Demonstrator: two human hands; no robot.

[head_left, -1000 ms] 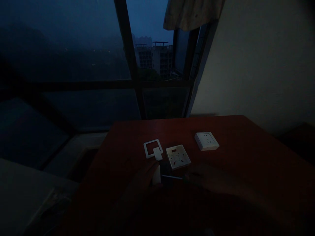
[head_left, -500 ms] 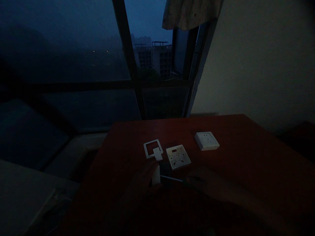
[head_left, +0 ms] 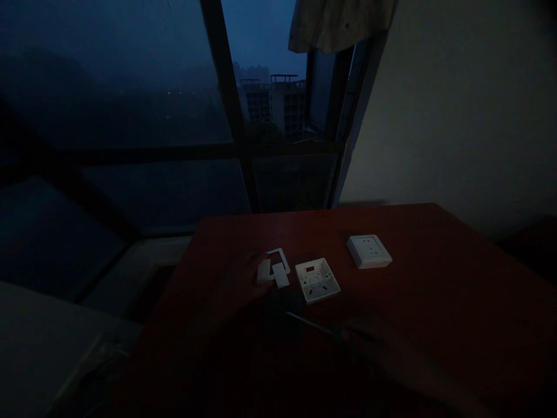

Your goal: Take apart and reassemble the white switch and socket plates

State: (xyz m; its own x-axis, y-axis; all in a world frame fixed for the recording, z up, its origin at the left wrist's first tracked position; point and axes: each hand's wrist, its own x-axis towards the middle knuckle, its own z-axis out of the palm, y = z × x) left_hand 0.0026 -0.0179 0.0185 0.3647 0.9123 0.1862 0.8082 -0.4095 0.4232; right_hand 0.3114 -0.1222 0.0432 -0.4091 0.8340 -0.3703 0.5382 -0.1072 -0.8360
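My left hand [head_left: 241, 281] grips a flat white plastic switch rocker [head_left: 263, 272] by its edges, over the left side of a thin square white frame [head_left: 283, 257]. A second white rocker [head_left: 281, 276] lies across the frame's near corner. My right hand [head_left: 374, 342] is closed around a screwdriver [head_left: 311, 323]; its thin shaft points left over a dark, hardly visible shape [head_left: 281, 307] on the table. Just beyond the shaft sits an open white square back box [head_left: 317, 280], its hollow side up. Deep shadow hides most of both hands.
A white wall socket [head_left: 369, 251] on its box rests farther back to the right on the red-brown table [head_left: 391, 220]. Dark-framed windows [head_left: 241, 148] stand behind the table, with a short curtain [head_left: 339, 26] above. A pale wall [head_left: 456, 116] rises at the right.
My left hand has moved away and left with the white rocker, from beside the screwdriver tip to the frame. The screwdriver has drawn slightly back toward me with my right hand.
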